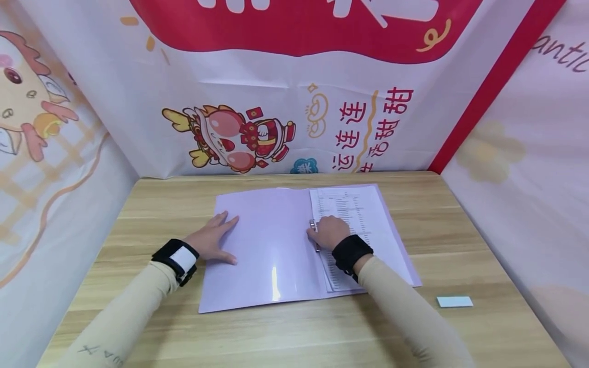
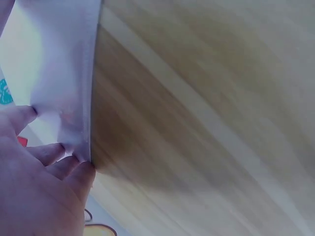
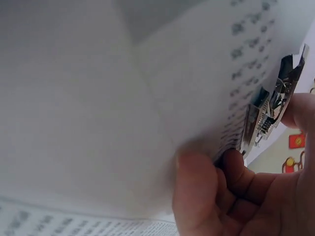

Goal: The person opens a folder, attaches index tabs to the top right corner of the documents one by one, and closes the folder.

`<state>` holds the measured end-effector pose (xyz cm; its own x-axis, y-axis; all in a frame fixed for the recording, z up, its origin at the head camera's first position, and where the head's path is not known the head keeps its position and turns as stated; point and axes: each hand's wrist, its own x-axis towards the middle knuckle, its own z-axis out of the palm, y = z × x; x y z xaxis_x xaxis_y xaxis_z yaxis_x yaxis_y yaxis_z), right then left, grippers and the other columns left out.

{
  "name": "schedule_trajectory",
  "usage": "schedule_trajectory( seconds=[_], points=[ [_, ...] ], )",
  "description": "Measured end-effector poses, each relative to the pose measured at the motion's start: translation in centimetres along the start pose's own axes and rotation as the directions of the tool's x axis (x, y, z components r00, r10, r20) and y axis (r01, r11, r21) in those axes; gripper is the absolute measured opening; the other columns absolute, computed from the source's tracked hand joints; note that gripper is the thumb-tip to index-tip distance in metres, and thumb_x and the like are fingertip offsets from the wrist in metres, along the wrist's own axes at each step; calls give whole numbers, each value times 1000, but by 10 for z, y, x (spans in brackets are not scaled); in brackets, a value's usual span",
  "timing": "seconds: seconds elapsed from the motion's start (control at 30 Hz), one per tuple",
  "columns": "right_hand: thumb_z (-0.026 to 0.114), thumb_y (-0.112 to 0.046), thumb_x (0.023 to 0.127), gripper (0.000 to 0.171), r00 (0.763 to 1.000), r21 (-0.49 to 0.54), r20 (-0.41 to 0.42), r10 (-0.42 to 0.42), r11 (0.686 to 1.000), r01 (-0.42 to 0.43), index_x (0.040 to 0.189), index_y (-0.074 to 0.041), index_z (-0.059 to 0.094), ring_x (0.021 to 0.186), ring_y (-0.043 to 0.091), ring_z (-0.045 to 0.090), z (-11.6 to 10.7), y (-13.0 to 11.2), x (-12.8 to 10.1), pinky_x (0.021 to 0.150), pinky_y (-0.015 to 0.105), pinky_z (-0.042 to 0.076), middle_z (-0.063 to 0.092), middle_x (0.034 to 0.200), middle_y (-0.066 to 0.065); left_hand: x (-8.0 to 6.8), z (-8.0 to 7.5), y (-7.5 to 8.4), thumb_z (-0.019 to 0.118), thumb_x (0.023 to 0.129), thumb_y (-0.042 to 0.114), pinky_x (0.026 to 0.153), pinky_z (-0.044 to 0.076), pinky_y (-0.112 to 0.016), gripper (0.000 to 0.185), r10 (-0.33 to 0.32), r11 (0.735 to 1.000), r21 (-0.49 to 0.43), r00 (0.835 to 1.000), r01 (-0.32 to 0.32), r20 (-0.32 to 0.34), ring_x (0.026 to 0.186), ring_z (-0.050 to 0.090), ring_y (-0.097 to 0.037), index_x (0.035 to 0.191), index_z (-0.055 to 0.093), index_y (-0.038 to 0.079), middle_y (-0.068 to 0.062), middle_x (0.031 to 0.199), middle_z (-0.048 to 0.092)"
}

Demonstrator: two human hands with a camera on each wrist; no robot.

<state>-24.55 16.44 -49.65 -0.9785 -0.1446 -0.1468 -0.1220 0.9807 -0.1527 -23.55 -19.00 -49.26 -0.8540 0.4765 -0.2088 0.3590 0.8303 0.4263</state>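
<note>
An opened pale purple folder (image 1: 267, 245) lies on the wooden table. My left hand (image 1: 209, 241) rests with spread fingers on the folder's left cover, by its outer edge; the left wrist view shows the fingertips (image 2: 84, 172) right at that edge. Printed sheets (image 1: 384, 240) lie on the right half, their inner side along the fold. There my right hand (image 1: 332, 232) pinches a metal spring clip (image 3: 270, 105) with thumb and curled index finger. The clip's lever and springs show in the right wrist view, beside the print. Part of the clip is hidden under the hand.
A small pale blue strip (image 1: 454, 302) lies on the table right of the folder, near the front. Printed cloth walls (image 1: 257, 71) stand at the back and both sides of the wooden table (image 1: 285, 337).
</note>
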Motion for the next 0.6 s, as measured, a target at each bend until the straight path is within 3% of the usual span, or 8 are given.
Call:
schedule_trajectory(
  seconds=[0.33, 0.5, 0.6],
  points=[
    [60, -44, 96, 52, 999, 28, -38, -22, 999, 23, 55, -14, 52, 48, 17, 53, 10, -27, -12, 44, 30, 40, 54, 57, 2, -18, -9, -16, 90, 62, 59, 117, 17, -66, 131, -37, 999, -13, 999, 37, 13, 149, 6, -54, 161, 24, 4, -32, 164, 5],
    [60, -51, 97, 55, 1000, -135, -20, -18, 991, 15, 56, -14, 53, 46, 16, 50, 5, -48, -33, 42, 30, 38, 52, 54, 1, -37, -8, -14, 93, 60, 54, 115, 19, -68, 128, -39, 999, 4, 999, 39, 5, 147, 10, -57, 159, 29, 3, -34, 163, 9],
    [57, -52, 98, 55, 999, -282, 28, -33, 959, 39, 59, -14, 57, 46, 15, 45, 2, -63, -49, 41, 30, 36, 48, 52, 0, -52, -4, -14, 93, 60, 52, 114, 21, -68, 127, -34, 999, 31, 999, 34, 4, 146, 13, -58, 158, 31, 2, -35, 162, 12]
  ],
)
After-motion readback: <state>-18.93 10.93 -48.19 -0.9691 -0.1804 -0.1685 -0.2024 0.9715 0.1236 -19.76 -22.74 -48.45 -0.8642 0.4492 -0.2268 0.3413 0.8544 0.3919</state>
